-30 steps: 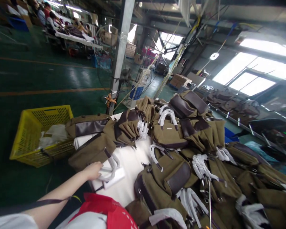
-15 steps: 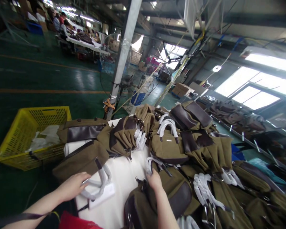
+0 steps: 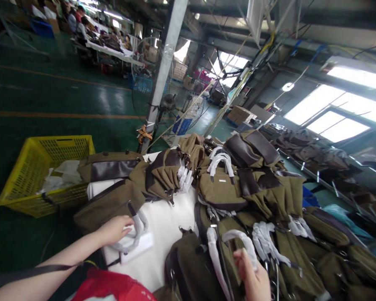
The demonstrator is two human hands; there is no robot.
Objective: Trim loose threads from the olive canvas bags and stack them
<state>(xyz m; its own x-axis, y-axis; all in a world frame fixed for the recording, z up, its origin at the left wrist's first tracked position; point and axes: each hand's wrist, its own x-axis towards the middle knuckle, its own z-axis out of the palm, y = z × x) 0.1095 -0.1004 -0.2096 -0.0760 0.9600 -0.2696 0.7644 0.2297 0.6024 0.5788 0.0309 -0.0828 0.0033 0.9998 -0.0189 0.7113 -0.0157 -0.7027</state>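
Observation:
My left hand (image 3: 120, 229) is over the loop of a wrapped handle (image 3: 140, 228) on an olive bag (image 3: 109, 207) at the left, its fingers loosely bent and slightly apart. At the lower right my right hand (image 3: 253, 274) has its fingers curled round the plastic-wrapped handle (image 3: 242, 239) of another olive bag, which lies among the pile. Between the hands an olive bag with dark trim (image 3: 188, 259) rests on white material (image 3: 163, 221). A white card or packet (image 3: 141, 247) lies under the left handle.
More olive and brown bags (image 3: 221, 190) are heaped ahead and to the right. A yellow crate (image 3: 47, 200) with white scraps stands on the floor at the left. Behind the pile are a metal post (image 3: 166, 62) and a fan (image 3: 168, 102). People sit at a far table (image 3: 113, 48).
My right hand has moved right and nearer, from the middle bag to the wrapped handle, which now stands raised. My left hand has shifted slightly right and up over the left handle.

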